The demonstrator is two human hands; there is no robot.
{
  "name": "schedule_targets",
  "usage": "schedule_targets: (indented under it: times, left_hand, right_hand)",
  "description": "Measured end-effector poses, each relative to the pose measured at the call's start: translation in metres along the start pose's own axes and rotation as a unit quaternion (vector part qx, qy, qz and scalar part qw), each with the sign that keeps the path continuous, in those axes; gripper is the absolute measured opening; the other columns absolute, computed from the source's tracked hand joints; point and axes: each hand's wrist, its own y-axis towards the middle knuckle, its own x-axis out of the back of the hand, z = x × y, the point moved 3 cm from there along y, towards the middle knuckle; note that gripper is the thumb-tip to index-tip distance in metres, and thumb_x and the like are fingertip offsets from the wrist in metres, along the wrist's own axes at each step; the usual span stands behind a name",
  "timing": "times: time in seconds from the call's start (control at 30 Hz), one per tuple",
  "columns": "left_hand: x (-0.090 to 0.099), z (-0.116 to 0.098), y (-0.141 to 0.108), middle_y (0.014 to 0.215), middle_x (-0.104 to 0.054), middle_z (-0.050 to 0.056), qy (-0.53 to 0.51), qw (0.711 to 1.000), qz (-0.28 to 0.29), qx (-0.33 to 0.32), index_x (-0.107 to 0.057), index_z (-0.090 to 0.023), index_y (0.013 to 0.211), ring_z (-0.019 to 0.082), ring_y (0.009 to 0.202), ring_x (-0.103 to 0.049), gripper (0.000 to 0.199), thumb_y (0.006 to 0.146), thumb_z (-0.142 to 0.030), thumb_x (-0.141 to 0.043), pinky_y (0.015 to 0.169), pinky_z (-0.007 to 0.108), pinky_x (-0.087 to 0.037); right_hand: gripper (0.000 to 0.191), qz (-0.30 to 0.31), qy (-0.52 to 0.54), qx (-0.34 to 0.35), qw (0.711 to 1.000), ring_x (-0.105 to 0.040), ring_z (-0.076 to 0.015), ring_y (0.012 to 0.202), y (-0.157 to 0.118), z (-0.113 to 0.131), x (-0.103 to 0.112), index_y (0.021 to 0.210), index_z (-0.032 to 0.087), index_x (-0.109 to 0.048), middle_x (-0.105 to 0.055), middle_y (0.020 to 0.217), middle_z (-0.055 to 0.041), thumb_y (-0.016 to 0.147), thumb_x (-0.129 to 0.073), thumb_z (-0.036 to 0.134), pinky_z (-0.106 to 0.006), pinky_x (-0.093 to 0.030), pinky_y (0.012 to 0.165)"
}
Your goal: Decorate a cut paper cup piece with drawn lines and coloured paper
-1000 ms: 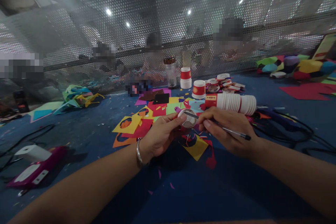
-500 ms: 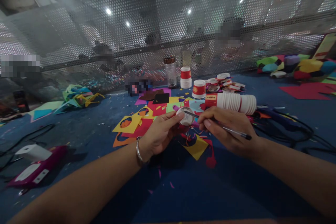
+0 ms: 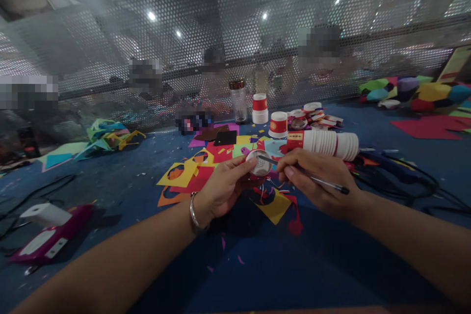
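Observation:
My left hand [image 3: 222, 186], with a silver bangle at the wrist, is closed around a round white paper cup bottom [image 3: 262, 167]. Its thumb lies over the near rim, and faint dark marks show on the white face. A pen [image 3: 330, 185] with a black end is pinched in my right hand [image 3: 319, 176], its tip at the upper part of that face. Cut coloured paper sheets [image 3: 200, 177] lie beneath and beyond the hands, some with round holes. A yellow paper piece [image 3: 275, 208] and a red scrap [image 3: 295, 226] lie just below the hands.
Stacked paper cups [image 3: 312, 142] lie sideways behind my right hand, near upright cups [image 3: 278, 125] and a glass bottle [image 3: 238, 105]. A glue gun [image 3: 399, 164] and cables are at right. A purple power strip [image 3: 51, 243] is at left. Perforated metal panels [image 3: 250, 44] stand behind.
The pen and my right hand have shifted very slightly on the cup bottom. Otherwise the view has only drifted a little; both holds are the same.

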Motion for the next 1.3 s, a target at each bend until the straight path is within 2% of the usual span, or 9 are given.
schedule_targets:
  times: [0.33,0.8,1.3]
  left_hand:
    - [0.0001,0.0019,0.0003,0.086,-0.074,0.005,0.011,1.0,0.003,0.004,-0.077,-0.013,0.088,0.012,0.073,-0.064,0.032,0.069,-0.036,-0.088,0.068,0.023,-0.051]
    - [0.0007,0.0005,0.0006,0.088,-0.075,0.007,0.004,1.0,-0.013,0.0,-0.076,-0.012,0.092,0.015,0.078,-0.068,0.033,0.073,-0.036,-0.086,0.069,0.025,-0.055]
    - [-0.002,0.001,-0.0003,0.081,-0.074,0.003,0.0,1.0,0.004,0.004,-0.077,-0.012,0.088,0.011,0.067,-0.064,0.037,0.065,-0.037,-0.09,0.061,0.022,-0.055]
  right_hand:
    - [0.016,-0.029,-0.005,0.002,1.0,-0.064,-0.0119,0.062,-0.0022,-0.0024,0.0018,0.093,0.021,-0.059,-0.068,0.071,0.0002,0.098,-0.043,0.019,-0.025,-0.049,0.059]
    - [0.017,-0.008,0.019,0.022,1.0,-0.061,-0.0105,0.062,-0.0015,-0.0005,-0.0015,0.093,0.02,-0.06,-0.066,0.072,0.0007,0.098,-0.044,0.018,-0.024,-0.047,0.06]
    - [0.016,-0.033,-0.005,0.017,0.999,-0.063,-0.0097,0.062,-0.0004,-0.002,0.0019,0.093,0.018,-0.06,-0.067,0.07,0.0007,0.096,-0.045,0.014,-0.021,-0.047,0.059]
